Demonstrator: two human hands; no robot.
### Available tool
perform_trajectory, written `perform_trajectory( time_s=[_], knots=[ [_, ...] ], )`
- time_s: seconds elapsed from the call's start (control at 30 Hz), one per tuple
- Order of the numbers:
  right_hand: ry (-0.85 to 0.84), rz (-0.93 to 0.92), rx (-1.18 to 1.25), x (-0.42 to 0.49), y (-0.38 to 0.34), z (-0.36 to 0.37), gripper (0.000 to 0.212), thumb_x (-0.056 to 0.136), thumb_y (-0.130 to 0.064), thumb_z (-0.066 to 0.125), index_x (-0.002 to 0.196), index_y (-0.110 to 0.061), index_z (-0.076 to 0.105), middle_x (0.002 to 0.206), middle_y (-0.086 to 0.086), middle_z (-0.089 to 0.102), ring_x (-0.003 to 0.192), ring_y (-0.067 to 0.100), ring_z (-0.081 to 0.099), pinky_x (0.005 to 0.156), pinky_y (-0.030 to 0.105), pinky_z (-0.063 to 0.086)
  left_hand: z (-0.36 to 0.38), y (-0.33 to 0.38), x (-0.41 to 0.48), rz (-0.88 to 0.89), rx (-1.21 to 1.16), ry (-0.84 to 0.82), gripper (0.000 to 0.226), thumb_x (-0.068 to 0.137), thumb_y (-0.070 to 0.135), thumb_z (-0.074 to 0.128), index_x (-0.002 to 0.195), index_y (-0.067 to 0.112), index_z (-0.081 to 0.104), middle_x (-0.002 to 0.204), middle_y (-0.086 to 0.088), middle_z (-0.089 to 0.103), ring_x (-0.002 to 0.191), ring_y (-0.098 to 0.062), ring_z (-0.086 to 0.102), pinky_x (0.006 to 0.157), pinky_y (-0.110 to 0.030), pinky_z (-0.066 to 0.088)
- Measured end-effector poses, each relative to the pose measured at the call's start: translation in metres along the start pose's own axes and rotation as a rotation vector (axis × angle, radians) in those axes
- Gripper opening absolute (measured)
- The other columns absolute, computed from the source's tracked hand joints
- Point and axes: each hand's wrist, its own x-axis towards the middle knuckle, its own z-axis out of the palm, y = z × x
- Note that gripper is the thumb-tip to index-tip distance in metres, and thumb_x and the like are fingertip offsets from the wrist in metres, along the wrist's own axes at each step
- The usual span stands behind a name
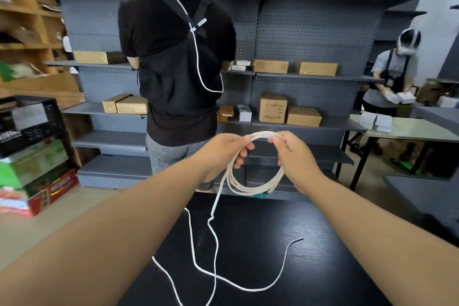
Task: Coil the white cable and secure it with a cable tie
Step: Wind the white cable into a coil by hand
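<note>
The white cable [248,190] hangs as a coil of several loops held up above the black table [310,243]. My left hand [223,154] pinches the top left of the coil. My right hand [293,154] pinches the top right, fingers curled round the strands. A loose tail drops from the coil onto the table, curves across it and ends near the right at the cable end [300,239]. Something small and green [259,196] sits at the bottom of the coil; I cannot tell what it is.
A person in black [173,69] stands just beyond the table, back to me, facing grey shelving [310,32] with cardboard boxes. Another person [392,77] works at a table on the right. Stacked boxes and a black crate [29,122] stand at left.
</note>
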Motion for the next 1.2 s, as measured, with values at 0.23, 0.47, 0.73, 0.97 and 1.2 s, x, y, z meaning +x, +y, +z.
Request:
perform_trajectory(
  time_s=[0.23, 0.47, 0.73, 0.97, 1.2],
  knots=[
    [0.047, -0.046, -0.039, -0.006, 0.008, -0.007, 0.022, 0.099, -0.024, 0.036, 0.101, -0.018, 0.058, 0.069, -0.015, 0.046, 0.065, 0.002, 0.043, 0.060, 0.021, 0.033, -0.014, -0.017, -0.006, -0.128, -0.210, -0.101, 0.018, 0.094, 0.017, 0.051, 0.096, 0.006, 0.066, 0.076, -0.001, 0.061, 0.071, -0.011, 0.056, 0.071, -0.020, 0.049],
    [0.076, -0.092, -0.098, -0.007, 0.012, -0.008, 0.025, 0.099, -0.022, 0.038, 0.108, -0.012, 0.058, 0.074, -0.018, 0.047, 0.066, -0.001, 0.044, 0.061, 0.011, 0.032, -0.013, -0.018, -0.002, -0.033, 0.030, 0.072, 0.007, 0.086, 0.014, 0.064, 0.082, 0.015, 0.069, 0.073, 0.001, 0.062, 0.072, -0.013, 0.052, 0.075, -0.027, 0.047],
    [0.258, 0.045, 0.081, -0.012, 0.013, 0.004, 0.023, 0.099, -0.025, 0.035, 0.100, -0.019, 0.056, 0.071, -0.010, 0.049, 0.071, 0.013, 0.048, 0.063, 0.026, 0.038, 0.019, -0.037, -0.005, 0.113, 0.026, 0.367, 0.020, 0.094, 0.033, 0.050, 0.080, 0.021, 0.058, 0.084, 0.002, 0.068, 0.079, -0.017, 0.063, 0.078, -0.033, 0.049],
    [0.434, 0.197, 0.280, -0.005, 0.020, 0.006, 0.021, 0.097, -0.031, 0.036, 0.096, -0.021, 0.054, 0.069, -0.006, 0.046, 0.074, 0.020, 0.047, 0.068, 0.037, 0.040, 0.032, -0.051, -0.006, 0.068, -0.179, 0.304, 0.028, 0.100, 0.027, 0.035, 0.095, 0.014, 0.059, 0.081, 0.001, 0.067, 0.080, -0.013, 0.062, 0.085, -0.025, 0.050],
    [0.554, 0.320, 0.410, -0.011, 0.018, 0.014, 0.022, 0.097, -0.030, 0.035, 0.084, -0.028, 0.051, 0.069, -0.002, 0.047, 0.073, 0.023, 0.048, 0.070, 0.039, 0.043, 0.047, -0.042, -0.003, 0.096, -0.253, 0.354, 0.035, 0.102, 0.029, 0.029, 0.097, 0.013, 0.060, 0.082, -0.001, 0.065, 0.076, -0.014, 0.062, 0.076, -0.028, 0.049]
  ],
)
